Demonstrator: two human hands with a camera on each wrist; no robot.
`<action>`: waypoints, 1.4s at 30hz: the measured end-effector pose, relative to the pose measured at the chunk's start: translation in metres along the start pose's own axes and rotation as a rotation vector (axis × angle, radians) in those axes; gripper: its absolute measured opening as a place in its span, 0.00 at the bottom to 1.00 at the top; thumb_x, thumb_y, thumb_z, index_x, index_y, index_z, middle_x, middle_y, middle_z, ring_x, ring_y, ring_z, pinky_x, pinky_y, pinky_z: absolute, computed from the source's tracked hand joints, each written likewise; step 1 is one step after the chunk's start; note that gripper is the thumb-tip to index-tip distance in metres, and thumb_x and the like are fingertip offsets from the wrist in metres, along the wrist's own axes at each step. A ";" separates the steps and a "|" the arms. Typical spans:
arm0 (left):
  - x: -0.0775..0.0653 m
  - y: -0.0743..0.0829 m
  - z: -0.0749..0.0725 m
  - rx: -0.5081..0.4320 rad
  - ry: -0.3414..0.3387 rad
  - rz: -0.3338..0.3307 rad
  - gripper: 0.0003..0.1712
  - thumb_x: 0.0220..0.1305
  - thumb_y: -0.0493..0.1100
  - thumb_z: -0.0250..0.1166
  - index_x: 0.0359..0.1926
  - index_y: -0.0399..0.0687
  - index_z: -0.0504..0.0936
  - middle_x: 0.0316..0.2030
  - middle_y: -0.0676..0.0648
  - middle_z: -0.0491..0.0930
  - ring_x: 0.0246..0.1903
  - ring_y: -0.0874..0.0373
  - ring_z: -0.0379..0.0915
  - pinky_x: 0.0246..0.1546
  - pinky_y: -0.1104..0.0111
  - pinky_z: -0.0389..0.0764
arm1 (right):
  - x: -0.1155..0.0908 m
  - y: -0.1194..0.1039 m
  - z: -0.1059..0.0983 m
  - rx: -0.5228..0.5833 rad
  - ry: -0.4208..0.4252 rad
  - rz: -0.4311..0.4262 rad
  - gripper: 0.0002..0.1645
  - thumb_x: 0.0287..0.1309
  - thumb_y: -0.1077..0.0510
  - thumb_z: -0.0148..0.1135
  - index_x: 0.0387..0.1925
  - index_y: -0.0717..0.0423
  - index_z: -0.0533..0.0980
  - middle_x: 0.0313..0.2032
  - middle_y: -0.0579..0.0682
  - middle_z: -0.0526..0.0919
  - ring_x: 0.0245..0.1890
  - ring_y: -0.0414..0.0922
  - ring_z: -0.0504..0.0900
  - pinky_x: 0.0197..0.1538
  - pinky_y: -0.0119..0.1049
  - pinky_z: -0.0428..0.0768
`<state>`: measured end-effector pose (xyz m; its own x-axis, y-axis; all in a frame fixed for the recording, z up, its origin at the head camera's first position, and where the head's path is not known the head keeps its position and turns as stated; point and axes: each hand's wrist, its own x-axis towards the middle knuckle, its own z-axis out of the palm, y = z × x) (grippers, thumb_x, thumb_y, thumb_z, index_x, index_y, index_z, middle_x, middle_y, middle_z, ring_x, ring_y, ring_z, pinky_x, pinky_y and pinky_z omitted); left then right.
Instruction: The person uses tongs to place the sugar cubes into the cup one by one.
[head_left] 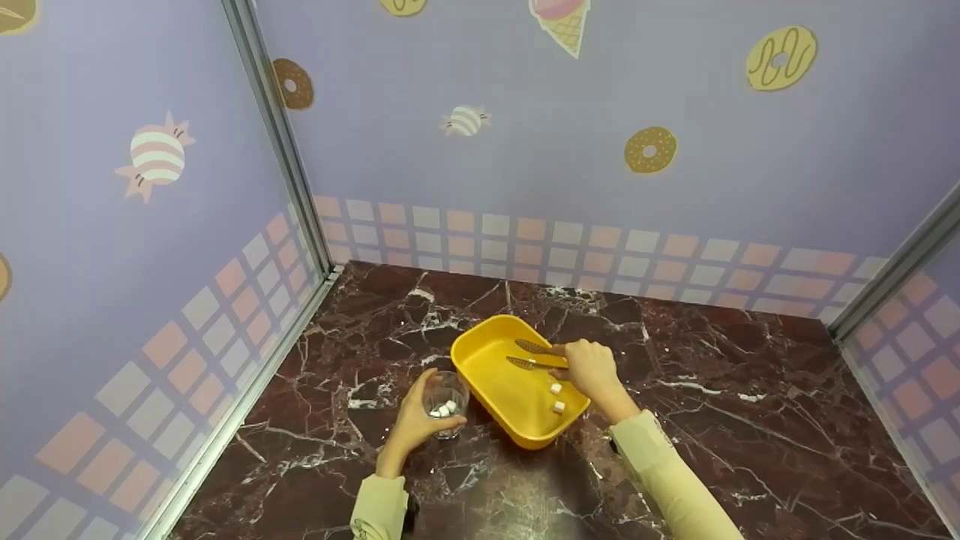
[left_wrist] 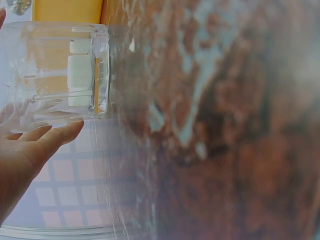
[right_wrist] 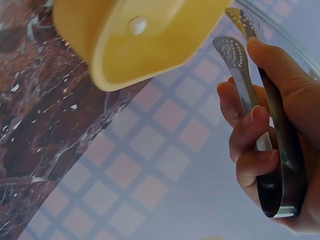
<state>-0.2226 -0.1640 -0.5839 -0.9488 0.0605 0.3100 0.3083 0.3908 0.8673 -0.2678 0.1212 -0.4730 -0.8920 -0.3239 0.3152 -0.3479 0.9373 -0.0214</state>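
My left hand (head_left: 415, 414) holds a clear glass (head_left: 450, 386), thumb on one side and fingers on the other. Several white pieces (head_left: 444, 409) lie at its bottom; in the left wrist view the glass (left_wrist: 60, 75) stands on the marble surface. My right hand (head_left: 592, 369) grips metal food tongs (head_left: 534, 364) by the handles, their perforated tips apart over a yellow basin (head_left: 491, 382). In the right wrist view the fingers wrap round the tongs (right_wrist: 275, 130). Two small white cubes (head_left: 557, 397) lie in the basin's near right part; something white shows by the tongs' tips.
The dark red marble surface (head_left: 697, 435) stretches around the basin. Purple walls with sweets and checks (head_left: 525, 165) enclose it at the back and both sides. A metal strip (head_left: 247, 412) runs along the left edge.
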 end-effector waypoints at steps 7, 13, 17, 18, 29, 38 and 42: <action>-0.001 0.004 -0.001 0.000 -0.001 -0.012 0.55 0.31 0.53 0.77 0.62 0.44 0.60 0.53 0.36 0.70 0.54 0.41 0.65 0.57 0.48 0.64 | 0.005 0.005 0.012 -0.061 -0.014 0.004 0.21 0.32 0.48 0.73 0.34 0.48 0.82 0.22 0.56 0.82 0.19 0.55 0.78 0.18 0.47 0.74; -0.001 0.009 -0.002 -0.002 0.008 0.005 0.54 0.31 0.50 0.77 0.61 0.42 0.60 0.52 0.35 0.70 0.53 0.41 0.66 0.57 0.47 0.64 | 0.010 0.008 0.024 -0.035 -0.032 0.005 0.20 0.32 0.48 0.73 0.34 0.48 0.83 0.25 0.55 0.83 0.22 0.55 0.79 0.20 0.48 0.76; -0.001 0.010 -0.002 0.002 0.001 -0.006 0.55 0.31 0.51 0.77 0.61 0.43 0.60 0.52 0.36 0.70 0.53 0.41 0.66 0.57 0.47 0.64 | 0.012 0.007 0.030 -0.052 -0.039 0.006 0.19 0.31 0.48 0.73 0.30 0.50 0.83 0.24 0.56 0.82 0.22 0.55 0.79 0.22 0.48 0.77; -0.001 0.010 -0.002 0.000 -0.004 -0.012 0.54 0.31 0.50 0.77 0.61 0.44 0.60 0.53 0.36 0.69 0.53 0.41 0.66 0.57 0.47 0.64 | 0.013 0.006 0.032 -0.067 -0.037 0.009 0.18 0.31 0.48 0.73 0.28 0.51 0.83 0.23 0.56 0.82 0.21 0.55 0.79 0.22 0.47 0.77; -0.003 0.024 -0.004 -0.036 -0.013 -0.032 0.53 0.33 0.41 0.76 0.62 0.39 0.58 0.53 0.30 0.67 0.53 0.35 0.65 0.56 0.44 0.63 | 0.018 0.000 0.045 -0.176 -0.012 0.024 0.14 0.29 0.53 0.73 0.18 0.59 0.80 0.20 0.55 0.82 0.20 0.54 0.79 0.21 0.46 0.77; -0.006 0.042 -0.009 -0.016 -0.005 -0.017 0.52 0.32 0.40 0.77 0.60 0.36 0.60 0.52 0.30 0.68 0.52 0.35 0.65 0.56 0.45 0.63 | 0.020 -0.005 0.053 -0.222 -0.007 0.000 0.11 0.30 0.55 0.71 0.17 0.58 0.79 0.19 0.53 0.81 0.19 0.52 0.79 0.20 0.43 0.77; -0.005 0.041 -0.009 -0.026 -0.006 -0.026 0.52 0.32 0.41 0.77 0.60 0.36 0.59 0.52 0.29 0.68 0.53 0.35 0.64 0.57 0.45 0.62 | 0.022 -0.006 0.054 -0.231 -0.012 -0.008 0.12 0.29 0.54 0.73 0.17 0.57 0.79 0.19 0.54 0.82 0.19 0.52 0.79 0.19 0.43 0.77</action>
<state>-0.2043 -0.1567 -0.5463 -0.9570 0.0565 0.2845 0.2849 0.3683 0.8850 -0.3005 0.1016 -0.5170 -0.8931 -0.3321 0.3035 -0.2813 0.9387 0.1993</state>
